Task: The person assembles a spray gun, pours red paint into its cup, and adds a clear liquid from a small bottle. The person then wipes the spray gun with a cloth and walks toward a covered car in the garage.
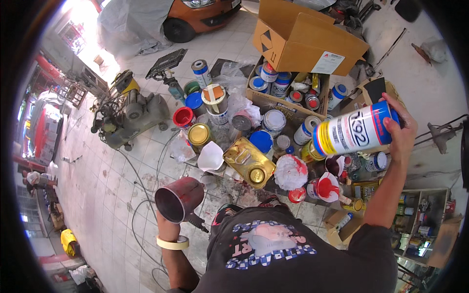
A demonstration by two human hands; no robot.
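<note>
My right hand (403, 128) is closed round the base end of a white, blue and yellow metal can (354, 129). The can is tilted almost onto its side, raised over the paint tins at the right. On the left, my left hand (167, 225) holds up a spray gun with a wide, red-stained cup (188, 195). The cup's open mouth faces me, and its body hides most of my fingers. A roll of cream masking tape (172, 242) sits round my left wrist. Between my hands stand a gold rectangular tin (249, 162) and a crumpled white, red-stained wad (291, 172).
Several paint tins crowd the work surface, including a red-rimmed tin (183, 117) and a gold-lidded tin (199, 134). Behind them stands an open cardboard box (288, 108) of cans. An air compressor (137, 117) and hoses occupy the tiled floor. Shelves (415, 219) stand at right.
</note>
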